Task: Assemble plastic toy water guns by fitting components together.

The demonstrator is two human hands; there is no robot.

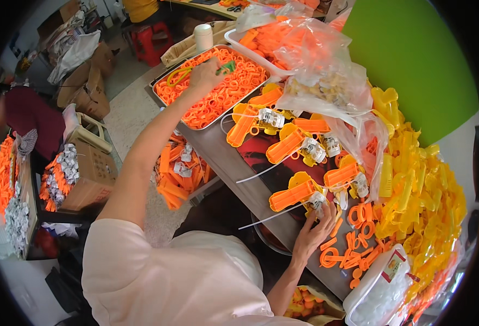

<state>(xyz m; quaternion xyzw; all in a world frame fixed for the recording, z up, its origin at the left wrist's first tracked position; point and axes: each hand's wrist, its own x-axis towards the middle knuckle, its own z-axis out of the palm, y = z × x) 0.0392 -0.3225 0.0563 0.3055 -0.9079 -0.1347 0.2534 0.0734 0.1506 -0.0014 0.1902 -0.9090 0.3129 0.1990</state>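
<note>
My left hand (204, 79) is closed over the metal tray (199, 128) of small orange rings (218, 100). A yellow loop (178, 77) shows on one side of it and a green piece (227, 67) on the other; they seem to belong to one held item, whose kind I cannot make out. My right hand (314, 231) curls its fingers round the clear-and-white part (316, 201) of the nearest orange-and-yellow plastic assembly (294, 194). A white cable tie (269, 217) sticks out from there. Several similar assemblies (285, 144) lie beyond on the bench.
Loose orange rings and sticks (359, 239) lie right of my right hand. Yellow plastic parts (424, 195) are heaped at the right, near a white tub (378, 288). Clear bags (326, 70) and a green panel (413, 65) stand behind. Another person (33, 119) sits at the left.
</note>
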